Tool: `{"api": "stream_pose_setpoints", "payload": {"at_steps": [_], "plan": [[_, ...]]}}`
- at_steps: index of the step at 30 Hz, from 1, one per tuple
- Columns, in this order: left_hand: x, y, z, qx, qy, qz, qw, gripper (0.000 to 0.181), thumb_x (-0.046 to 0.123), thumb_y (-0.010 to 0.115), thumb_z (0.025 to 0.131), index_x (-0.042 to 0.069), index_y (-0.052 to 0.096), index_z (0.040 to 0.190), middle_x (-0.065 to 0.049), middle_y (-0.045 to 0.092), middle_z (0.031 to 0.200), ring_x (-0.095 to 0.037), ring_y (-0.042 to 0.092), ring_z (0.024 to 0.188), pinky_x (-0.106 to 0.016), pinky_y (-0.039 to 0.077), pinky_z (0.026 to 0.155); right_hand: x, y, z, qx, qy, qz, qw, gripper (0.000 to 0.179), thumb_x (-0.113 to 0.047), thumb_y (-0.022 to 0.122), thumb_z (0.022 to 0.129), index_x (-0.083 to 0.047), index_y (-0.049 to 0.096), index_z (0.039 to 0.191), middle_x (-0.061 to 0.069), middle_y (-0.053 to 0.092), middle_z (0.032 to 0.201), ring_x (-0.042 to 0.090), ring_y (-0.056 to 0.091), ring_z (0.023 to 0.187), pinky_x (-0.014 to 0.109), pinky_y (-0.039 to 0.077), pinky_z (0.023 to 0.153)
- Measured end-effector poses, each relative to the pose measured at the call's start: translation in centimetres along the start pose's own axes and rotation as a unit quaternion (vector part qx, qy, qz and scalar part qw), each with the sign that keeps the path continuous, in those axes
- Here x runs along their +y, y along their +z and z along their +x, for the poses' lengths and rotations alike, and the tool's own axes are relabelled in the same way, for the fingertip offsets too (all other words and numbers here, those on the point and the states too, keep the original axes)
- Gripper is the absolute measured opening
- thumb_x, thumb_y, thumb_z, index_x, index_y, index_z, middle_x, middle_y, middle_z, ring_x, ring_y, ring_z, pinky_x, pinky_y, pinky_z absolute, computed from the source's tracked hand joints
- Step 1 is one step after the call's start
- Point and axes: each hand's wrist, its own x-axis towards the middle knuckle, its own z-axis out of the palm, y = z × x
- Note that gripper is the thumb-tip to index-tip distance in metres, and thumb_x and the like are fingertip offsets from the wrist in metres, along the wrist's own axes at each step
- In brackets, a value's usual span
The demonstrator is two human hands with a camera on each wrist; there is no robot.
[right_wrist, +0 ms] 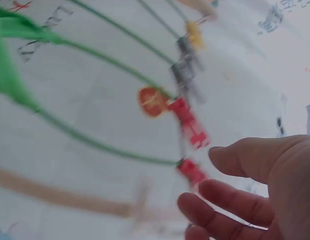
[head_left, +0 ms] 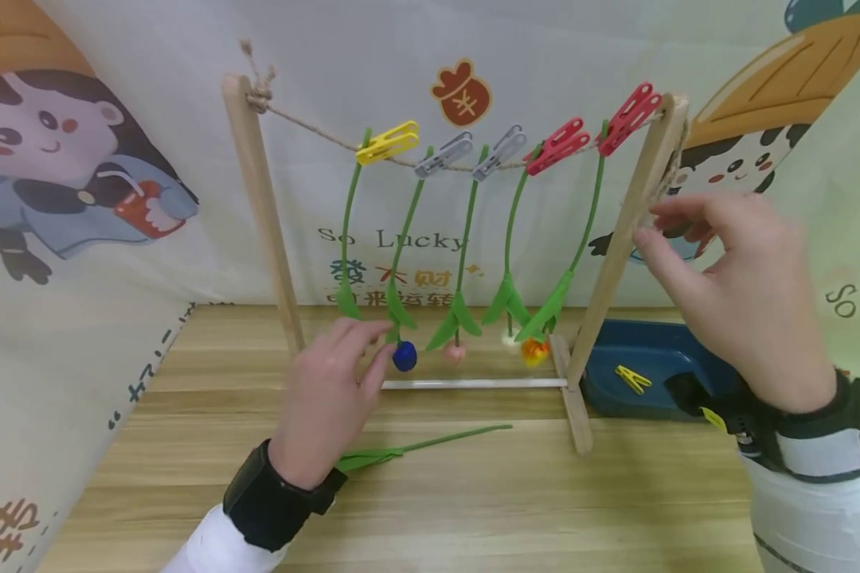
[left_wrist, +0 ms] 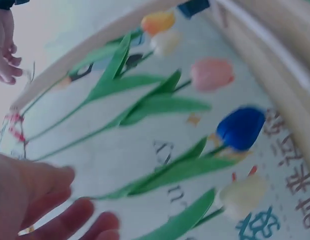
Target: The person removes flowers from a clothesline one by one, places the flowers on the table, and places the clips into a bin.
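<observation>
Artificial tulips hang heads down from a twine line (head_left: pixel 315 133), each stem pinched by a clothespin: one yellow (head_left: pixel 390 143), two grey, two red (head_left: pixel 559 146). My left hand (head_left: pixel 333 390), fingers loosely bent, is beside the blue tulip (head_left: pixel 404 356) and holds nothing. In the head view it covers the white tulip (left_wrist: pixel 242 196) at the left end. Pink (left_wrist: pixel 212 75) and orange (head_left: pixel 535 352) blooms hang farther right. My right hand (head_left: pixel 741 278) hovers by the right wooden post (head_left: pixel 627 231), thumb and fingers apart, with nothing between them in the right wrist view.
Another green stem (head_left: pixel 459 435) lies on the wooden table, its far end hidden behind the left wrist. A blue tray (head_left: pixel 659 338) at the right holds a yellow clothespin (head_left: pixel 632 380). A white rod (head_left: pixel 473 384) joins the frame's feet. A printed cloth hangs behind.
</observation>
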Motion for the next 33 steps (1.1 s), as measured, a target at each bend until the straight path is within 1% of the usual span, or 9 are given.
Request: {"api": "stream_pose_setpoints", "payload": {"at_steps": [2,4,7,10,13,20,24,26,33], "plan": [[-0.3,-0.6,0.9,0.046,-0.004,-0.021,0.9987,0.026,-0.001,0.083,0.091,-0.003,0.074,0.115,-0.015,0.071,0.098,-0.029,0.065,0.08,-0.038,0.057,0.067,-1.4,-0.1,1.4,0.018,-0.046,0.006,0.9988,0.026,-0.014,0.077,0.097,0.003,0.075,0.116,0.018,0.075,0.103,0.028,0.058,0.086,0.027,0.035,0.079],[-0.6,-1.1,1.8,0.083,-0.013,-0.04,0.9957,0.028,-0.003,0.079,0.093,-0.005,0.072,0.119,-0.018,0.07,0.102,-0.032,0.066,0.086,-0.041,0.058,0.074,-2.8,-0.1,2.7,0.026,-0.084,0.01,0.9961,0.026,-0.015,0.077,0.098,0.004,0.075,0.116,0.019,0.075,0.102,0.031,0.058,0.088,0.035,0.031,0.083],[-0.9,-1.6,3.1,0.115,-0.032,-0.061,0.991,0.033,-0.002,0.077,0.095,-0.006,0.067,0.127,-0.021,0.068,0.11,-0.035,0.065,0.095,-0.043,0.057,0.079,-4.8,0.4,4.7,0.016,-0.132,0.018,0.9909,0.028,-0.018,0.077,0.099,0.003,0.075,0.118,0.017,0.075,0.104,0.035,0.057,0.096,0.045,0.027,0.087],[-1.2,-1.9,4.2,0.125,-0.051,-0.077,0.9879,0.04,0.002,0.074,0.098,-0.007,0.061,0.135,-0.023,0.064,0.118,-0.035,0.064,0.105,-0.044,0.056,0.085,-6.5,1.2,6.8,-0.011,-0.156,0.021,0.9875,0.031,-0.022,0.074,0.101,0.0,0.074,0.122,0.015,0.075,0.111,0.037,0.057,0.105,0.05,0.026,0.089],[-1.6,-1.8,5.2,0.136,-0.069,-0.098,0.9835,0.047,0.005,0.073,0.099,-0.005,0.057,0.142,-0.022,0.062,0.122,-0.033,0.062,0.112,-0.044,0.056,0.089,-8.0,2.3,8.8,-0.044,-0.165,0.01,0.9853,0.036,-0.027,0.071,0.104,-0.002,0.072,0.129,0.014,0.074,0.118,0.036,0.055,0.113,0.05,0.026,0.093],[-2.1,-1.3,7.3,0.143,-0.084,-0.118,0.9791,0.054,0.007,0.072,0.101,-0.002,0.052,0.151,-0.022,0.062,0.128,-0.033,0.064,0.11,-0.044,0.058,0.092,-10.5,5.1,12.6,-0.137,-0.164,-0.034,0.9762,0.045,-0.035,0.063,0.108,-0.006,0.065,0.142,0.012,0.07,0.13,0.035,0.051,0.125,0.052,0.032,0.098],[-2.4,-1.0,7.9,0.148,-0.095,-0.134,0.9753,0.051,0.006,0.069,0.102,-0.001,0.054,0.151,-0.022,0.064,0.131,-0.033,0.067,0.107,-0.045,0.06,0.091,-11.2,6.4,13.8,-0.191,-0.163,-0.046,0.9667,0.046,-0.034,0.063,0.108,-0.006,0.064,0.144,0.011,0.068,0.134,0.035,0.05,0.13,0.053,0.033,0.102],[-2.5,-0.9,8.0,0.149,-0.098,-0.142,0.9737,0.047,0.004,0.067,0.103,-0.001,0.057,0.149,-0.021,0.064,0.128,-0.031,0.068,0.105,-0.045,0.061,0.089,-11.4,6.9,14.1,-0.207,-0.166,-0.04,0.9632,0.043,-0.033,0.064,0.108,-0.006,0.066,0.142,0.01,0.069,0.133,0.035,0.051,0.128,0.053,0.033,0.101],[-2.8,-0.7,8.3,0.147,-0.098,-0.134,0.9751,0.035,-0.002,0.067,0.102,-0.001,0.068,0.138,-0.02,0.069,0.111,-0.027,0.069,0.092,-0.039,0.06,0.078,-11.6,7.6,14.4,-0.223,-0.165,-0.022,0.9604,0.03,-0.025,0.065,0.108,-0.006,0.073,0.13,0.007,0.071,0.122,0.03,0.053,0.116,0.048,0.028,0.094]]}}
